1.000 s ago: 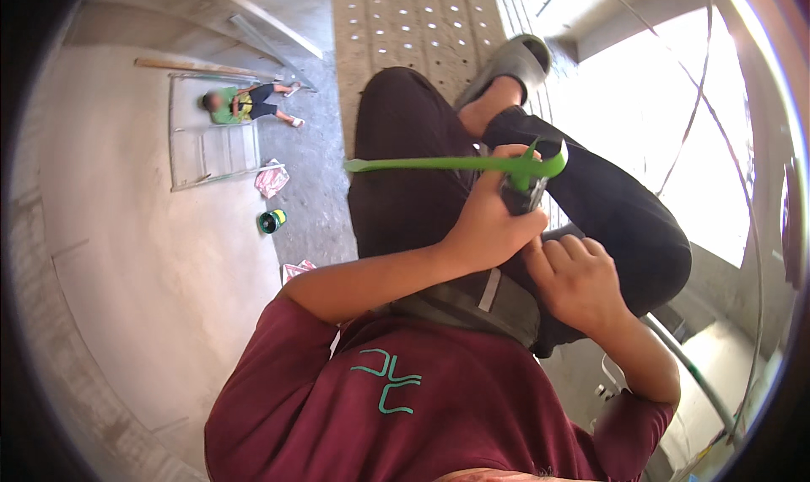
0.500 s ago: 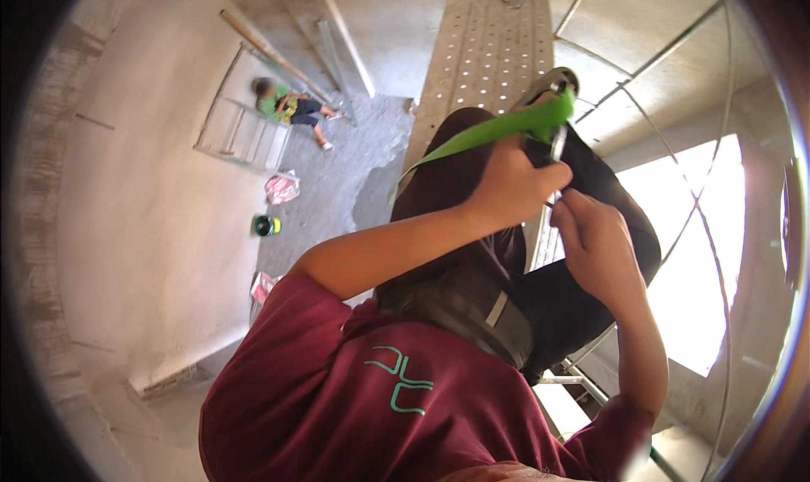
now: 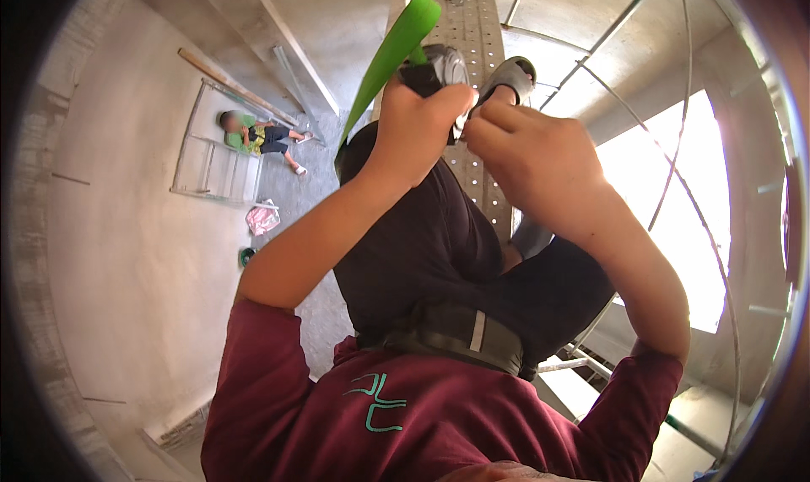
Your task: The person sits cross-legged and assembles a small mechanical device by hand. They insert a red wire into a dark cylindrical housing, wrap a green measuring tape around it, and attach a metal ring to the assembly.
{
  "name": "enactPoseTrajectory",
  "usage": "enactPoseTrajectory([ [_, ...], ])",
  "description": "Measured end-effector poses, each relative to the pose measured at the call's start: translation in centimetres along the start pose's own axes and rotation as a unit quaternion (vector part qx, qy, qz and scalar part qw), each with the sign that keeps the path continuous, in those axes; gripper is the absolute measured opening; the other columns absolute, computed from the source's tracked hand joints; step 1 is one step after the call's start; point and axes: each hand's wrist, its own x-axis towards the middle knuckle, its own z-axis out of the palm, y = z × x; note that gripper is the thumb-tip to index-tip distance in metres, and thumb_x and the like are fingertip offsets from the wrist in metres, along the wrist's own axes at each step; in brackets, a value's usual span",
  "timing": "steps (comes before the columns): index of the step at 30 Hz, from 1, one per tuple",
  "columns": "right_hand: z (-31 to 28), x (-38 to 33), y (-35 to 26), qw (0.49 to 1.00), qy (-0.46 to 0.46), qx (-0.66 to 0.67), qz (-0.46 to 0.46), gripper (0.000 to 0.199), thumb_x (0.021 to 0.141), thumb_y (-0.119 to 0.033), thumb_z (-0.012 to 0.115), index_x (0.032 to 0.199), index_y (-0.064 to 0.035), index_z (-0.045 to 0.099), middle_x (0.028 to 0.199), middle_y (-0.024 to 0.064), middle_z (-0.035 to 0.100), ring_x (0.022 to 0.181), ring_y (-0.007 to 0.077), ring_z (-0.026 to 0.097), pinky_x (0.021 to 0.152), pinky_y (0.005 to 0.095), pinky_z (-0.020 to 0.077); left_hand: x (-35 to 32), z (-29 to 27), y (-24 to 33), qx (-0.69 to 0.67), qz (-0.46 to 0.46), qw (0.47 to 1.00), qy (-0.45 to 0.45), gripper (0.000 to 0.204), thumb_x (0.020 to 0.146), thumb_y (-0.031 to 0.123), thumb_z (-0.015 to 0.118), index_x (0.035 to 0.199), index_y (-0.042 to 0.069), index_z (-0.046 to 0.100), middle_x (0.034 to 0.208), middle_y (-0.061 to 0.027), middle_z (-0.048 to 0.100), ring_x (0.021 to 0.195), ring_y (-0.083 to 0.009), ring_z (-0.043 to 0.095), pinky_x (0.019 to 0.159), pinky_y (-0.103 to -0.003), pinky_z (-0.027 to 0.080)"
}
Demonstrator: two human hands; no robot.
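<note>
Both hands (image 3: 411, 134) at a black, silvery object (image 3: 445, 66) with looped green strap (image 3: 388, 58)

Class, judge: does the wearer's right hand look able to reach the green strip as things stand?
Probably yes: the green strip is mostly uncovered, but the right hand must pass the left hand gripping a dark object.

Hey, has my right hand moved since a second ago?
Yes: judged against the bright wall opening, your right hand has shifted up the picture and to the left.
</note>
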Motion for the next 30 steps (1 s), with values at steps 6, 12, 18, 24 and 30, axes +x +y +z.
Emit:
enactPoseTrajectory([
  [6,-0.6,3.4,0.5,0.993,0.031,0.095,0.07,0.013,0.099,-0.018,0.068,0.099,-0.0058,0.066,0.089,0.0146,0.067,0.08,0.0404,0.068,0.069,0.05,0.0528,2.8,-0.5,2.7,-0.081,0.016,0.996,0.035,0.009,0.086,0.003,0.072,0.079,0.005,0.066,0.078,0.0011,0.063,0.068,-0.0103,0.058,0.061,-0.031,0.046],
  [12,-1.8,7.1,-0.6,0.969,-0.039,0.202,0.137,0.026,0.106,-0.023,0.06,0.096,-0.0003,0.066,0.089,0.0161,0.069,0.076,0.0341,0.069,0.069,0.0439,0.0523,3.0,-2.3,6.3,0.024,0.039,0.991,0.126,0.022,0.077,0.011,0.074,0.071,0.002,0.055,0.064,-0.0047,0.058,0.055,-0.0139,0.057,0.05,-0.034,0.048],
  [18,-1.6,7.9,0.0,0.981,0.048,0.189,-0.008,0.01,0.095,-0.013,0.071,0.099,-0.0041,0.067,0.096,0.0112,0.071,0.082,0.0329,0.071,0.071,0.042,0.0542,2.7,-3.4,7.1,0.03,0.067,0.988,0.133,0.021,0.078,0.015,0.075,0.067,0.004,0.062,0.064,-0.0015,0.059,0.058,-0.0122,0.056,0.054,-0.033,0.045],
  [24,0.4,9.1,2.2,0.989,0.124,0.051,-0.067,0.011,0.094,-0.016,0.069,0.103,-0.0104,0.067,0.097,0.0109,0.07,0.084,0.0352,0.073,0.07,0.0447,0.0568,5.8,-6.9,3.1,0.305,0.253,0.916,0.062,0.022,0.088,0.017,0.071,0.101,0.0,0.075,0.078,-0.0003,0.067,0.067,-0.0169,0.062,0.062,-0.032,0.049],
  [30,2.2,7.7,6.1,0.997,-0.07,0.037,0.017,0.046,0.107,-0.025,0.043,0.079,0.0013,0.068,0.074,0.0263,0.068,0.073,0.0487,0.067,0.071,0.0581,0.0528,7.7,-1.1,-3.7,-0.129,-0.037,0.989,0.067,0.02,0.088,0.015,0.066,0.07,0.013,0.059,0.064,0.0015,0.054,0.049,-0.0135,0.053,0.047,-0.03,0.043],
])
